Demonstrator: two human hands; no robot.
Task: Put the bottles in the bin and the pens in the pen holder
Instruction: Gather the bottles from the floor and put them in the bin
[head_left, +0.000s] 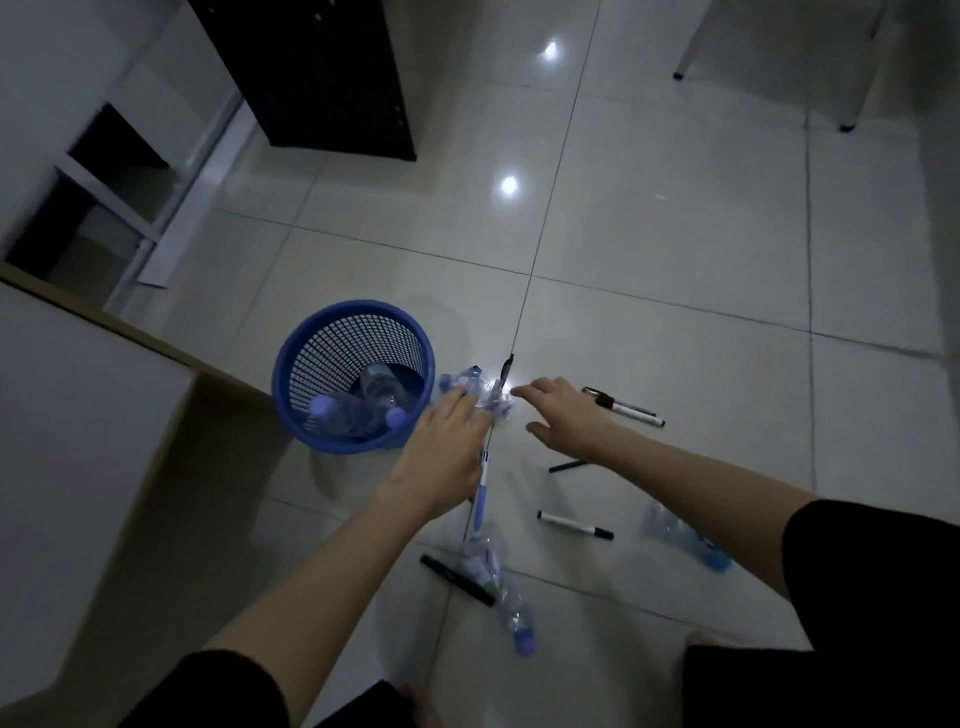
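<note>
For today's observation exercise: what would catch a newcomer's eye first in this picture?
The blue mesh bin left of centre, already holding bottles. Beside it, both hands reach for a crumpled bottle on the shiny tiled floor. Pens and more bottles lie scattered nearer the person.

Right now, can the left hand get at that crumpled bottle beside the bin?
Probably yes. The left hand is open, its fingertips already at the crumpled bottle, with nothing between them. The bin stands just left, off its path.

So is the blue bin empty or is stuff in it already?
Not empty. Through the open top of the blue bin you can see clear bottles with purple caps lying at the bottom.
</note>
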